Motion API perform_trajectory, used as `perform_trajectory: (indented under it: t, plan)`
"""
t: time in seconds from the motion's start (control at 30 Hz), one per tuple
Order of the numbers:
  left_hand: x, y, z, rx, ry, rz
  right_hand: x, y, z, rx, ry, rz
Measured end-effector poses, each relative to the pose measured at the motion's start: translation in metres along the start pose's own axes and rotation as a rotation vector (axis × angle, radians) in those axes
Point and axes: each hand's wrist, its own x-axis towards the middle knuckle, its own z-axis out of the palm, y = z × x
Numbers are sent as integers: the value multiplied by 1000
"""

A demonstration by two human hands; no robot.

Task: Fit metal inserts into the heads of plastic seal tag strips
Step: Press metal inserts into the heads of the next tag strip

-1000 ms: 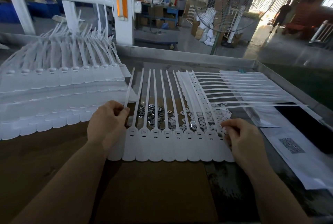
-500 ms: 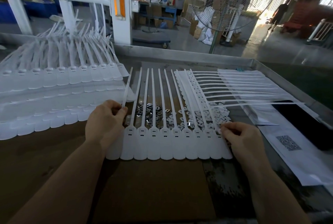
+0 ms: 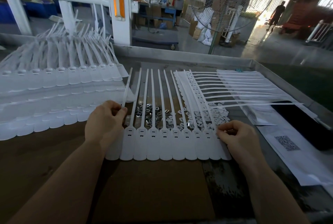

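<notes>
The right hand (image 3: 234, 138) is pinched at the head of the rightmost strip in the joined strip row (image 3: 167, 144). The left hand (image 3: 105, 121) is pinched on the leftmost tail. Strip tails are aligned away from the person. The metal inserts (image 3: 153, 113) lie just beyond the heads, between both hands, about equally near.

A brown cardboard sheet (image 3: 153, 187) lies on the metal-rimmed surface (image 3: 198, 57), with a QR-coded paper (image 3: 288, 144) and a black slab (image 3: 306, 122) at its right edge, and beyond stand a white railing post (image 3: 119, 7) and a standing fan (image 3: 228, 5).
</notes>
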Motion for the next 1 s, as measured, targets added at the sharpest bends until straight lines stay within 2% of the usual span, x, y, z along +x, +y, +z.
perform_trajectory:
  t: [0.43,0.57,0.7,0.9,1.0]
  plan:
    - [-2,1,-3,-17,-19,-11,8,-6,2,45,-48,82]
    - [-1,1,-2,-12,-16,-14,1,-1,1,141,43,32]
    - [-1,0,-2,-17,-21,-14,0,1,1,276,133,72]
    - [0,0,-2,-42,-25,-3,0,3,10,-92,111,-28]
    - [0,-1,-2,-69,-30,1,0,2,11,-161,95,-57]
